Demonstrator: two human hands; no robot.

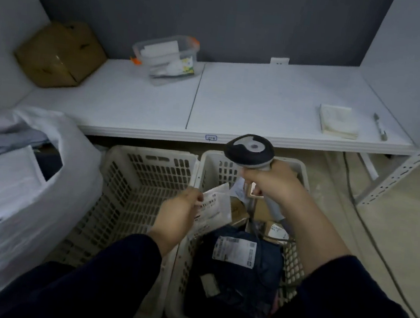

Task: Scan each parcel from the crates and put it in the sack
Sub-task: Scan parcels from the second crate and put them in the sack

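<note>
The left hand (179,209) is pinching a flat white paper envelope (215,206) by its left edge, with thumb and fingers clamped together on it. The envelope is bearing a printed barcode label and is being held tilted above the far-left part of the right crate (214,159).

The right hand (271,184) is gripping the scanner (250,149), fingers curled tightly around its light grey handle. The scanner's rounded dark head, with a pale oval panel on top, is standing above the hand, just beyond the envelope.

The 2 crates are sitting side by side on the floor, touching. Both are off-white rigid plastic with slotted lattice walls. The right crate is holding a soft dark plastic parcel (237,274) with a white rectangular label on it, and small brown cardboard boxes (239,210) lying farther back. The left crate (132,191) is standing just beside the sack (14,215), a crinkled, translucent white plastic bag at the near left, with pale parcels lying in its open mouth.

A smooth white shelf (236,104) is spanning the far side. It is carrying a brown cardboard box (61,54) at far left, a clear lidded plastic container (167,57) with orange clips, and a folded white cloth (337,121) with a slim metal tool (380,127) near it at right.
</note>
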